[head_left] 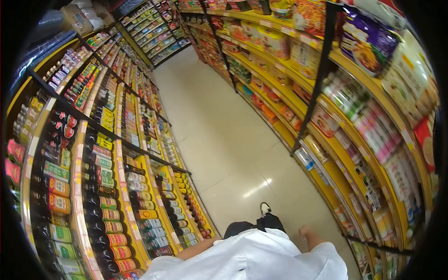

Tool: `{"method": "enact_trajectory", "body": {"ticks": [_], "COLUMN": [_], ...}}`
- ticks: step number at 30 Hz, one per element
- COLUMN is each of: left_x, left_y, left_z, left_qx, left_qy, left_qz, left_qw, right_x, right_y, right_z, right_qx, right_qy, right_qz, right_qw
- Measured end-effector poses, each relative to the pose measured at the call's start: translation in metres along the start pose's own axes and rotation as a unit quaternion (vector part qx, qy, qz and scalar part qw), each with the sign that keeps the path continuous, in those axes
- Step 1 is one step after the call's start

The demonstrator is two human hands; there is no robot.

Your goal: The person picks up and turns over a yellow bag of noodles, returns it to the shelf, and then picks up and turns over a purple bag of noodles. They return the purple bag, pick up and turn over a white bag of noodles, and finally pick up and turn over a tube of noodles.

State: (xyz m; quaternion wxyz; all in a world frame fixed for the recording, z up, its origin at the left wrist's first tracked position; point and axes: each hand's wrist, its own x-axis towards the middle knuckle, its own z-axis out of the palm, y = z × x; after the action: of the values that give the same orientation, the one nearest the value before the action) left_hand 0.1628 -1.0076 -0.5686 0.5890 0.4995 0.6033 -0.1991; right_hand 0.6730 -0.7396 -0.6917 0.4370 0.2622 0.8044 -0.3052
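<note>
Near the bottom of the head view, my right hand [306, 230] hangs beside the white shirt [247, 256], over the tiled floor. Its fingers look curled, but whether anything is in them is too small to tell. On the other side, my left forearm [198, 248] reaches in front of the lower bottle shelves, and the hand at its end is hidden behind the shirt. One black and white shoe [265, 208] shows below dark trousers [249, 227].
Shelves of dark sauce bottles [113, 227] line the left side. Yellow shelves with packaged food [273, 43] and bundled noodles [373, 130] run along the right. Between them the tiled aisle [205, 116] leads to a far shelf [156, 30].
</note>
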Motion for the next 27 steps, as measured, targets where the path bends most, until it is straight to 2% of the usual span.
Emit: {"method": "enact_trajectory", "body": {"ticks": [1, 2, 3, 4, 5, 6, 7, 8, 9, 11, 12, 15, 16, 17, 18, 19, 20, 21, 23, 24, 26, 27], "left_x": [-0.003, -0.003, -0.001, -0.005, -0.008, -0.012, -0.021, -0.072, -0.057, 0.007, 0.051, 0.051, 0.04, 0.035, 0.032, 0.036, 0.045, 0.053, 0.068, 0.073, 0.089, 0.092], "left_y": [-0.005, -0.012, -0.017, -0.017, -0.015, -0.011, -0.003, 0.042, 0.024, -0.038, -0.079, -0.12, -0.132, -0.151, -0.167, -0.181, -0.198, -0.218, -0.247, -0.258, -0.277, -0.279], "left_z": [-0.021, -0.039, -0.055, -0.079, -0.103, -0.128, -0.158, -0.205, -0.21, -0.188, -0.173, -0.224, -0.239, -0.261, -0.279, -0.296, -0.313, -0.333, -0.379, -0.401, -0.446, -0.471], "left_qx": [0.0, 0.0, -0.001, -0.016, -0.021, 0.032, 0.085, -0.02, -0.022, 0.062, 0.033, -0.034, -0.147, -0.14, -0.223, -0.307, -0.303, -0.287, -0.265, -0.27, -0.281, -0.271], "left_qy": [0.003, 0.005, 0.007, 0.01, 0.011, 0.0, -0.009, -0.004, -0.001, 0.089, 0.12, 0.16, 0.229, 0.225, 0.244, 0.259, 0.258, 0.252, 0.243, 0.251, 0.252, 0.249], "left_qz": [-0.023, -0.044, -0.063, -0.063, -0.063, -0.058, -0.052, -0.089, -0.086, -0.068, -0.085, -0.09, -0.116, -0.106, -0.089, -0.07, -0.056, -0.041, -0.026, -0.03, -0.051, -0.049], "left_qw": [1.0, 0.999, 0.998, 0.998, 0.998, 0.998, 0.995, 0.996, 0.996, 0.992, 0.989, 0.982, 0.955, 0.958, 0.94, 0.913, 0.916, 0.923, 0.933, 0.929, 0.925, 0.928], "right_x": [0.104, 0.091, 0.075, 0.127, 0.126, 0.128, 0.085, 0.103, 0.122, 0.141, 0.15, 0.175, 0.19, 0.212, 0.238, 0.23, 0.194, 0.201, 0.195, 0.192, 0.144, 0.155], "right_y": [0.024, 0.013, -0.048, -0.057, -0.086, -0.116, -0.155, -0.174, -0.188, -0.215, -0.224, -0.225, -0.216, -0.2, -0.177, -0.17, -0.179, -0.168, -0.161, -0.165, -0.202, -0.204], "right_z": [0.022, -0.053, -0.172, -0.214, -0.288, -0.338, -0.411, -0.446, -0.473, -0.518, -0.536, -0.55, -0.538, -0.517, -0.491, -0.472, -0.478, -0.455, -0.447, -0.45, -0.491, -0.493], "right_qx": [0.069, 0.068, 0.217, 0.195, 0.225, 0.285, 0.404, 0.424, 0.441, 0.425, 0.414, 0.33, 0.329, 0.329, 0.343, 0.311, 0.359, 0.322, 0.35, 0.357, 0.466, 0.475], "right_qy": [0.201, 0.201, 0.197, 0.25, 0.269, 0.373, 0.335, 0.334, 0.332, 0.319, 0.305, 0.365, 0.364, 0.363, 0.27, 0.233, 0.196, 0.182, 0.046, 0.045, 0.091, 0.092], "right_qz": [0.131, 0.125, 0.106, 0.076, 0.018, -0.014, -0.063, -0.127, -0.19, -0.213, -0.235, -0.195, -0.142, -0.087, 0.0, 0.098, 0.189, 0.205, 0.233, 0.237, 0.256, 0.258], "right_qw": [0.968, 0.969, 0.95, 0.945, 0.936, 0.883, 0.849, 0.832, 0.812, 0.82, 0.825, 0.848, 0.86, 0.867, 0.9, 0.916, 0.893, 0.906, 0.906, 0.902, 0.842, 0.836]}}
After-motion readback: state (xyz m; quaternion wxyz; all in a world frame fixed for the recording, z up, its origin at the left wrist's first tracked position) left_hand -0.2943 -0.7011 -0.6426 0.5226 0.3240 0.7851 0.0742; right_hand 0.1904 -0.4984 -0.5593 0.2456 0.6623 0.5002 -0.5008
